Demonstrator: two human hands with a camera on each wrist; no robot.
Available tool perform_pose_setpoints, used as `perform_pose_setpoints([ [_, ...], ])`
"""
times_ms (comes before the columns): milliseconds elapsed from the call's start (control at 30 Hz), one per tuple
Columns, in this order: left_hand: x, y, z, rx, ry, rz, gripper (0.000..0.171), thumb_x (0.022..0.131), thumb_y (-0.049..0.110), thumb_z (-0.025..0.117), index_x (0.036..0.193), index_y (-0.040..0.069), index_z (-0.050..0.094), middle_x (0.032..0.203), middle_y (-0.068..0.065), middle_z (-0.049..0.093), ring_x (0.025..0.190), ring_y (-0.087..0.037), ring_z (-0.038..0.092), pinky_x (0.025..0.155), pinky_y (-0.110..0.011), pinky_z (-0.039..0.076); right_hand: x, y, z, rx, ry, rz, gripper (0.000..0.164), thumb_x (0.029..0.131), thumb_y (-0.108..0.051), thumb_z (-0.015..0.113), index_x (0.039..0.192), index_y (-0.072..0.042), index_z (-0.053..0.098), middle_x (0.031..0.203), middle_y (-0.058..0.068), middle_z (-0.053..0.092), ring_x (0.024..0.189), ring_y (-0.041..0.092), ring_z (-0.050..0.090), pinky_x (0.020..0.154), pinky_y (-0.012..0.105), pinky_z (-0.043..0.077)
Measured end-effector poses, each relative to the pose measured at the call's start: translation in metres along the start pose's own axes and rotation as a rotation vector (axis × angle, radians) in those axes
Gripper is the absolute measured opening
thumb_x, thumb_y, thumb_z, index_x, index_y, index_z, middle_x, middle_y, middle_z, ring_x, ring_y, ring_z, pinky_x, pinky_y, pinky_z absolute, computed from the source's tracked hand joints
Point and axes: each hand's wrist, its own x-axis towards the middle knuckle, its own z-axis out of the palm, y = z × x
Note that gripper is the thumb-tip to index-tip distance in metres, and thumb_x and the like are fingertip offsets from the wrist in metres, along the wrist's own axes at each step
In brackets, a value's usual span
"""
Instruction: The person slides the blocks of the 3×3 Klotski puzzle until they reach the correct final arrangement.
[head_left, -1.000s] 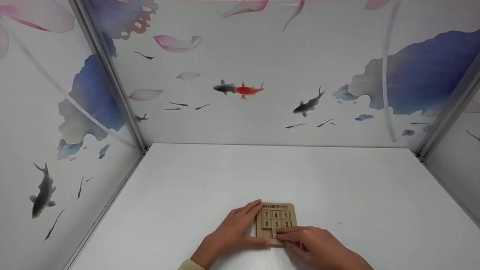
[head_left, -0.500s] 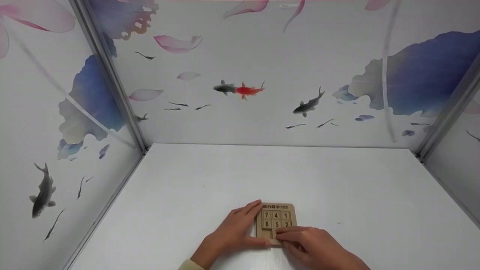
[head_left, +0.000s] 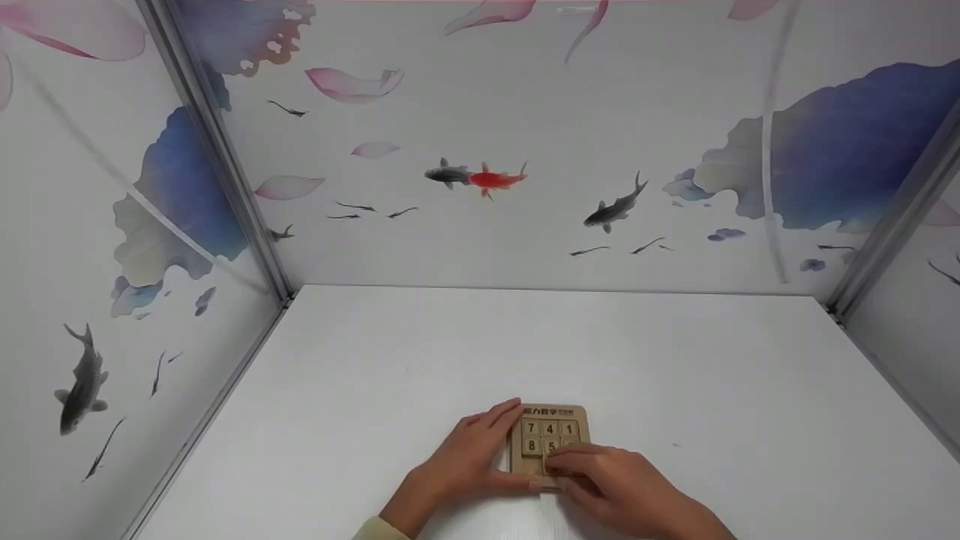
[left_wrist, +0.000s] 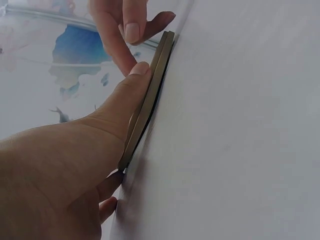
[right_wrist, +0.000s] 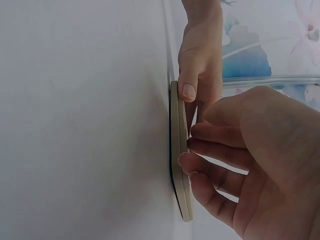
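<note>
A wooden number slide puzzle (head_left: 517, 463) lies flat on the white table, its printed title strip at the far edge. The tiles 7, 4 and 1 form the top row, with 8 and 5 below them. My left hand (head_left: 469, 457) grips the puzzle at its left side, thumb along the near edge and fingertips by the far left corner. With bent fingers, my right hand (head_left: 619, 480) touches the tiles at the lower right and hides part of that area. In the right wrist view, its lower fingers rest at the puzzle's edge (right_wrist: 181, 195).
The white table (head_left: 375, 352) spreads around the puzzle. Printed panels with fish and lotus leaves (head_left: 840, 150) enclose it at the back and on both sides, joined by metal corner posts (head_left: 217, 150).
My right fingertips have shifted slightly away from me over the tiles and now cover the 2. The left hand keeps its hold, and the puzzle stays in place.
</note>
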Motion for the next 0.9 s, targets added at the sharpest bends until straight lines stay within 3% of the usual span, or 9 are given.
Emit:
perform_pose_setpoints([
  [333,0.000,0.002,-0.002,-0.034,-0.006,-0.018,0.118,0.084,0.085,0.072,0.172,0.018,0.030,0.179,0.004,0.031,0.163,-0.019,0.037,0.134,-0.050,0.033,0.017,0.002,0.002,0.012,-0.069,0.041,0.041,0.109,-0.037,0.065,0.147,-0.022,0.070,0.144,-0.008,0.072,0.127,0.021,0.073,0.099,0.051,0.064],
  [900,0.002,0.001,-0.001,-0.038,0.003,-0.015,0.120,0.082,0.085,0.073,0.172,0.018,0.030,0.179,0.004,0.030,0.162,-0.020,0.039,0.134,-0.050,0.033,0.020,0.001,0.004,0.054,-0.111,0.046,0.041,0.109,-0.040,0.065,0.147,-0.025,0.070,0.150,-0.007,0.068,0.133,0.025,0.070,0.106,0.055,0.061],
])
